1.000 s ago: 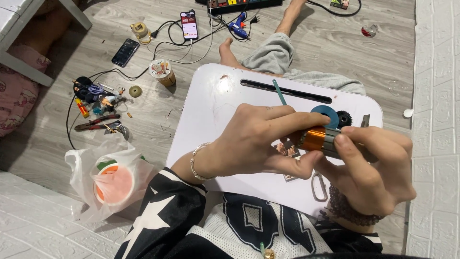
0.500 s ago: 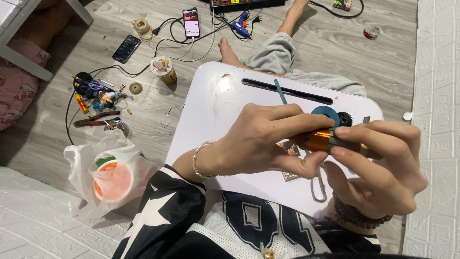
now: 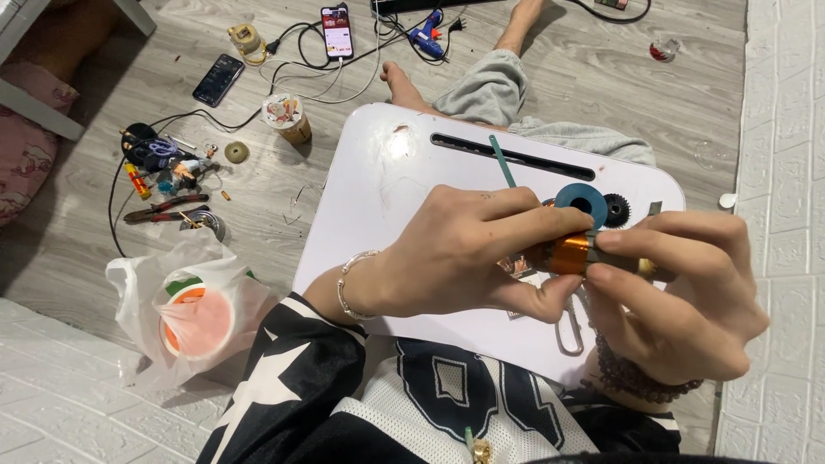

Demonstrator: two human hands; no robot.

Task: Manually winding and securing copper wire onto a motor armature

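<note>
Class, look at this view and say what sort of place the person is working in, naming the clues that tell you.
Probably a room at home used as a makeshift hobby workspace: the person sits on a wood-look floor with a white lap table, and hand tools, phones and a blue glue gun lie scattered around.

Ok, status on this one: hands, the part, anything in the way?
Left hand and right hand both grip copper coil. Held above white lap desk. Nothing obstructing.

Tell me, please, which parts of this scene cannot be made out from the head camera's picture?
- Copper coil: head view, both ends covered by the left hand and right hand; how far the grip wraps it is unclear.
- Metal loop: its top hidden under the hands.
- Small tools on the floor: too small to identify.
- Tray: near edge hidden by the person's arms and shirt.
</note>
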